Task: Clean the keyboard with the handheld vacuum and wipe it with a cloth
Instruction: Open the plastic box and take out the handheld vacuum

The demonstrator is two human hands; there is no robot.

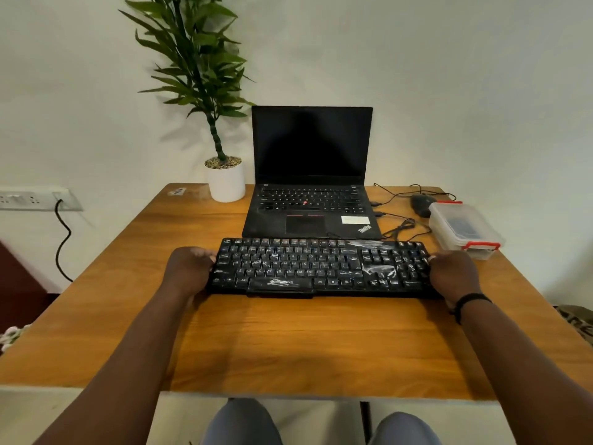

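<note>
Your left hand (189, 268) is curled around the left end of the keyboard (321, 268), and your right hand (452, 274) clasps the right end, fingers folded over each short edge. The keyboard spans the gap between your hands on the desk (288, 342), its long axis running straight from one hand to the other, keys facing up and the space bar row on the side nearest you. Shiny film or smears catch the light on its right half. Just beyond your hands sits an open laptop (309, 175) with a dark screen. Beyond your right hand lies a clear plastic box (465, 229) with red clips, and a mouse (422, 203) behind it. Beyond your left hand stands a potted plant (224, 181).
</note>
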